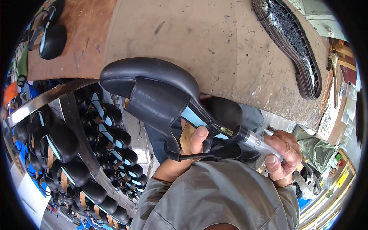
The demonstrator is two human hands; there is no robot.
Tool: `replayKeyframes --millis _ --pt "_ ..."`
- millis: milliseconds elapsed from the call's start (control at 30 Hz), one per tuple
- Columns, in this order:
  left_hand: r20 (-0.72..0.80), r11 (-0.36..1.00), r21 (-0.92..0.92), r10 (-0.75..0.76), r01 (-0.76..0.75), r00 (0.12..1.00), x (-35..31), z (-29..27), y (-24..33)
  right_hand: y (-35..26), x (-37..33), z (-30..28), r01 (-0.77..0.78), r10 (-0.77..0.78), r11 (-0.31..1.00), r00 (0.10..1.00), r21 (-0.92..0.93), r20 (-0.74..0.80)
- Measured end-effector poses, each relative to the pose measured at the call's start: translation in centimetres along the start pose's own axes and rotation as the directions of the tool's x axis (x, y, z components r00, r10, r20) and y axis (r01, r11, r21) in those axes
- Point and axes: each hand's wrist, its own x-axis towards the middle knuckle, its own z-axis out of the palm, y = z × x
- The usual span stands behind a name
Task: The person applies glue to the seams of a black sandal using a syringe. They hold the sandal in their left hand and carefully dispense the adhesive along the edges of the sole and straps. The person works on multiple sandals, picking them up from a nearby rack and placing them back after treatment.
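A black leather sandal (155, 103) with a wide strap and light blue strips along its inner edge is tilted on its side at the bench's near edge. My left hand (197, 140) grips it from below, the thumb showing through the strap opening and most fingers hidden behind the leather. From the right, my right hand (285, 151) is closed around a clear syringe (255, 142). The syringe's yellow-green tip (227, 131) lies against the sandal's edge near a light blue strip. Whether any liquid comes out of the tip is too small to tell.
The workbench (172, 34) has a brown, stained top. At its far right lies a loose shoe sole (293, 42) with a rough inside. Another black shoe (53, 42) sits at the far left. A metal rack (78, 130) with several black sandals stands on my left.
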Motion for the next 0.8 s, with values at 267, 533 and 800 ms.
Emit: replayKeyframes --millis 267,533,800 --pt "0.081 0.994 -0.109 0.021 -0.012 0.997 0.2 -1.1 -0.3 0.0 0.4 0.6 -0.050 0.050 0.998 0.999 -0.043 0.019" --pt "0.018 0.979 -0.201 -0.025 0.028 1.000 -0.4 -0.3 -0.2 -0.4 1.5 -0.1 -0.021 0.028 0.992 0.998 -0.125 0.056" --pt "-0.041 0.994 -0.048 -0.105 0.103 0.994 -0.9 -1.2 -0.7 -0.6 1.6 -0.3 0.032 -0.033 0.977 0.999 -0.209 -0.002"
